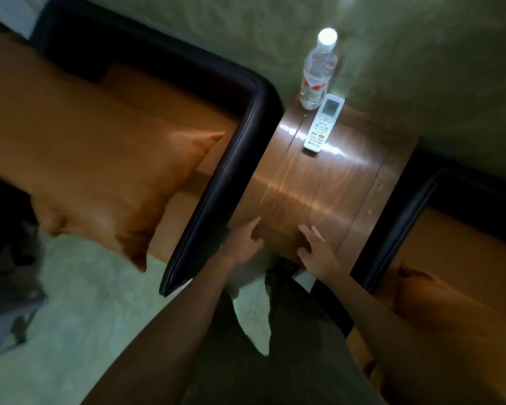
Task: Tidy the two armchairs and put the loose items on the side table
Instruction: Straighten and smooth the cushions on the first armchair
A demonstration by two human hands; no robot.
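A glossy wooden side table (pixel 327 182) stands between two armchairs. At its far end stands a clear water bottle (pixel 317 71) with a white cap. A white remote control (pixel 323 124) lies flat beside the bottle. My left hand (pixel 244 242) and my right hand (pixel 314 248) hover over the table's near edge, fingers straight, holding nothing. The left armchair (pixel 237 159) has a dark frame and an orange seat. On it lies an orange cushion (pixel 105 182), hanging over the seat's front. The right armchair (pixel 412 217) holds another orange cushion (pixel 444 305).
A textured green wall (pixel 421 68) runs behind the furniture. The floor is pale tile (pixel 85 317). A dark grey object (pixel 9 282), blurred, stands at the left edge. My legs in dark trousers (pixel 289 346) fill the lower middle.
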